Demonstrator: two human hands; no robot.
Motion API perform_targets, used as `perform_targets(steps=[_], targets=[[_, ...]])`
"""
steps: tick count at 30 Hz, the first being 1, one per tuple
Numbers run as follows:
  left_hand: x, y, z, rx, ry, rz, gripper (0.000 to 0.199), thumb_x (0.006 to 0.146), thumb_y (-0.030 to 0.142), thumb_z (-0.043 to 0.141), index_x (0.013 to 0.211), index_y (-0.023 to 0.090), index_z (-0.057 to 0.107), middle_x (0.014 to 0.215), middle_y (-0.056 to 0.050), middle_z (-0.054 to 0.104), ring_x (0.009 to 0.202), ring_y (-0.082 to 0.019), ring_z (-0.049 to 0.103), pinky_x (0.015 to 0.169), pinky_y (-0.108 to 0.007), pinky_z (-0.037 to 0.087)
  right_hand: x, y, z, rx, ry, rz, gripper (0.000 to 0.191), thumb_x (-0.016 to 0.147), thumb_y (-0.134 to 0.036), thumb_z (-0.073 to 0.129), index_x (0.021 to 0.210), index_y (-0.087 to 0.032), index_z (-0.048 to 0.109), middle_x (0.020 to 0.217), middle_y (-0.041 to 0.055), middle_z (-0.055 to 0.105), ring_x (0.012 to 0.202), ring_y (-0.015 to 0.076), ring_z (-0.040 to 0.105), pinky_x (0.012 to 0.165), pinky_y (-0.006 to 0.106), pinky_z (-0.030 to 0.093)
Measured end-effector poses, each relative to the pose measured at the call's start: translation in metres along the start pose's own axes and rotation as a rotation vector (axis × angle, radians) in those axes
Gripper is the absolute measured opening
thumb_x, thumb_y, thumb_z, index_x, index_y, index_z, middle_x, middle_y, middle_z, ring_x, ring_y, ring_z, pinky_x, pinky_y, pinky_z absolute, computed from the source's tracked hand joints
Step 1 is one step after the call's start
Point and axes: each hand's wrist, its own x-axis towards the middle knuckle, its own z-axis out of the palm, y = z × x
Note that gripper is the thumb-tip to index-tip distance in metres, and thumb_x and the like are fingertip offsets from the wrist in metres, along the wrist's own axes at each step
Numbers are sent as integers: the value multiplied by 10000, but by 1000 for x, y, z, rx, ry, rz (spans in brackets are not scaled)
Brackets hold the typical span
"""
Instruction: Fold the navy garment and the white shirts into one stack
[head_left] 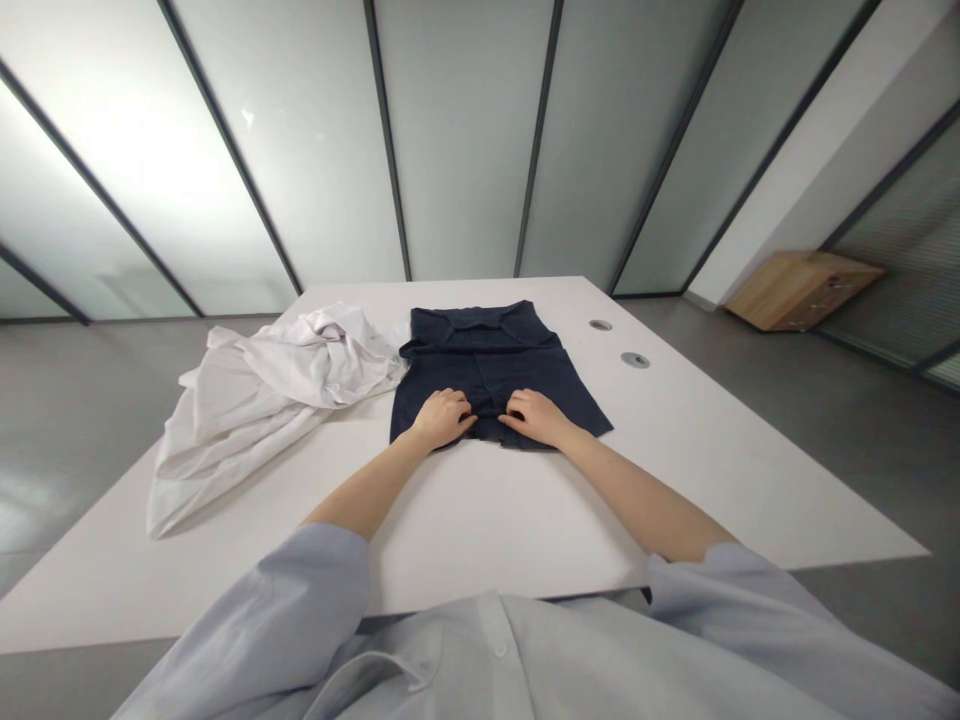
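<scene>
A dark navy cloth garment (499, 370) lies spread on the white table in front of me, with a fold across its middle and a seam down its centre. Its exact kind is hard to tell; it looks like shorts or a skirt. My left hand (442, 416) is closed on its near edge, left of the centre, thumb and fingers pinching the cloth. On the right of the centre, my right hand (537, 416) grips the same edge in the same way. Some of the near edge is hidden under both hands.
A crumpled pile of white cloth (300, 365) lies on the left of the white table (697, 460), touching or nearly touching the navy garment. Two round cable grommets (635, 360) are set in the tabletop at right. A wooden box (795, 290) stands on the floor beyond.
</scene>
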Motion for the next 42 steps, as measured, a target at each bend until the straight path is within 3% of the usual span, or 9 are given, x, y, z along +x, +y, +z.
perform_targets(steps=[5,11,14,19,22,29,34,37,42], targets=[[-2,3,-6,-37,-1,-81,431,911,516,429,841,173,680,927,-78,690,910,-224,626,895,-388,413,-3,-1,-9,72,-37,16,370,926,-464,472,860,-182,703,1062,105,675,991,237,620,875,356,454],[-6,2,-2,-65,-71,-119,744,739,681,557,1266,155,554,1356,-144,540,1275,-294,461,1111,-452,254,-6,2,-4,28,-156,121,667,808,-613,569,1283,-146,586,1406,170,477,1310,307,426,1075,433,336],[-6,-2,2,-77,-83,-133,625,827,525,516,1317,137,522,1397,-140,503,1311,-271,428,1113,-428,280,-7,2,2,2,-197,165,809,738,-624,637,1385,-162,487,1478,165,379,1364,324,340,1099,459,297],[-3,-10,3,-95,-60,-151,448,791,246,542,1230,189,607,1284,-70,600,1210,-223,510,1063,-329,373,-5,8,2,-11,-125,153,489,822,-290,570,1304,-201,575,1401,108,500,1293,255,450,1068,409,351],[-3,-14,1,-45,-38,-228,484,727,134,557,1202,206,620,1238,-54,612,1147,-234,531,991,-338,438,-6,13,-2,-52,-73,194,477,767,-134,547,1233,-199,626,1323,86,576,1220,235,513,1022,382,396],[-6,-29,-6,-19,42,-499,480,712,44,505,1131,232,647,1157,-74,626,1082,-248,563,897,-353,469,-16,36,-9,-148,127,485,422,727,-98,540,1108,-209,683,1188,82,656,1081,278,579,908,400,457],[-8,-43,-10,-149,277,-643,446,706,65,487,1092,205,660,1111,-74,668,1058,-252,595,892,-338,467,-22,55,-13,66,572,536,396,691,-117,489,1019,-193,698,1067,86,694,1003,266,620,903,408,475],[-8,-49,-13,-265,394,-651,458,691,83,486,1100,198,657,1088,-59,687,1039,-239,612,901,-325,463,-23,55,-16,256,772,491,384,691,-158,463,999,-177,689,1015,89,708,976,255,636,898,404,483],[-9,-55,-23,-423,356,-522,401,654,111,476,981,195,692,912,-35,716,864,-214,646,793,-300,490,-26,50,-28,452,774,458,323,680,-224,479,931,-193,681,925,61,723,893,241,655,848,387,492]])
